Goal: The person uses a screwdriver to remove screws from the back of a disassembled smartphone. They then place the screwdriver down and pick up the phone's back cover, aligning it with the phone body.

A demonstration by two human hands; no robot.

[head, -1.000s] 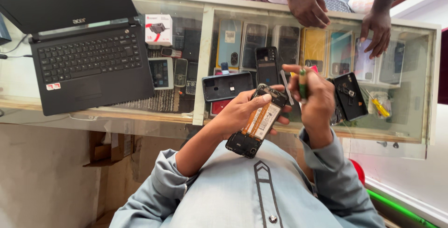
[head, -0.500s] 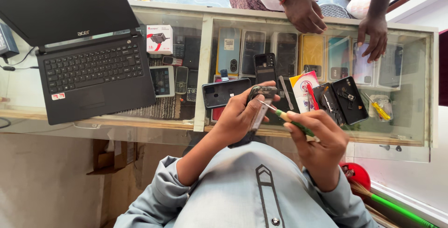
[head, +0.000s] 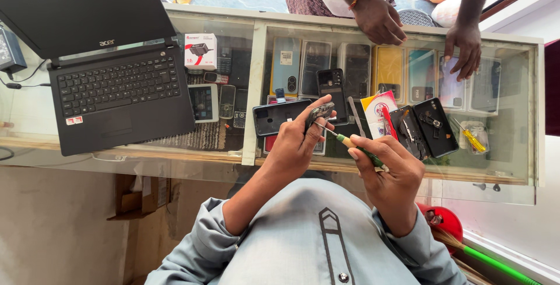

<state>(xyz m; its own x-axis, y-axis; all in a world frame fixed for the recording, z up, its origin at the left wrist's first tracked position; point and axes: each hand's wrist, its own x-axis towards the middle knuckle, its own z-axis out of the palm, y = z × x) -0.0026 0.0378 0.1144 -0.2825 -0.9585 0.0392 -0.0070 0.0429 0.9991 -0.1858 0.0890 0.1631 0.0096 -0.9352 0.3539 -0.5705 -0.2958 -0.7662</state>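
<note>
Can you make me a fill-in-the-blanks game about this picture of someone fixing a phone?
1. The right hand holds a ____ with a green and yellow handle.
2. The left hand grips a small dark ____.
3. The open black laptop sits on the ____ counter.
4. Across the counter, another person rests ____ hands on its far edge.

Missing words: screwdriver; phone; glass; two
</note>
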